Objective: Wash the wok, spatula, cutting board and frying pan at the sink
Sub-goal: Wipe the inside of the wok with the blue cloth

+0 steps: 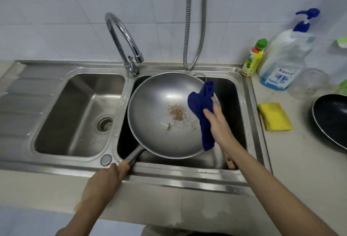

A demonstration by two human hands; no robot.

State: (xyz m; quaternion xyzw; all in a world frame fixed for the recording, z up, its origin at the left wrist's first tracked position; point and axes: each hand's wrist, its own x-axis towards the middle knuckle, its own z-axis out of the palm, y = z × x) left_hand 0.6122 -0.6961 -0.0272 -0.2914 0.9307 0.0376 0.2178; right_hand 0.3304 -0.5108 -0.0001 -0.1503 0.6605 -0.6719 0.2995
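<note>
We hold the wok (161,108) over the right basin of the sink (56,70), tilted so its bowl faces up toward us. Our left hand (107,177) is curled tight around the end of the wok's handle (134,155), at the sink's front edge just beside the round plug (106,159) in the steel. Our right hand (217,123) grips a blue cloth (201,112), fingers wrapped over it, and presses it against the wok's right rim; the cloth hangs partly inside the bowl and partly over the edge. Brown food scraps (176,112) stick near the middle of the wok, just left of the cloth, with a few smaller bits lower down.

Under our right forearm, a wooden piece (230,160) shows in the right basin; we cannot tell what it is. The left basin holds only its drain (105,124). The tap (124,42) arches behind the divider, its spout near the wok's far rim, and a metal hose (195,29) hangs down the tiled wall.

On the counter to the right, the black pan (330,117) sits at the frame's edge, well apart from the sink. A yellow sponge (275,116) lies between the sink and the pan. Behind it stand a small yellow bottle (254,58), a pump bottle (283,59) and a clear jar (309,82).
</note>
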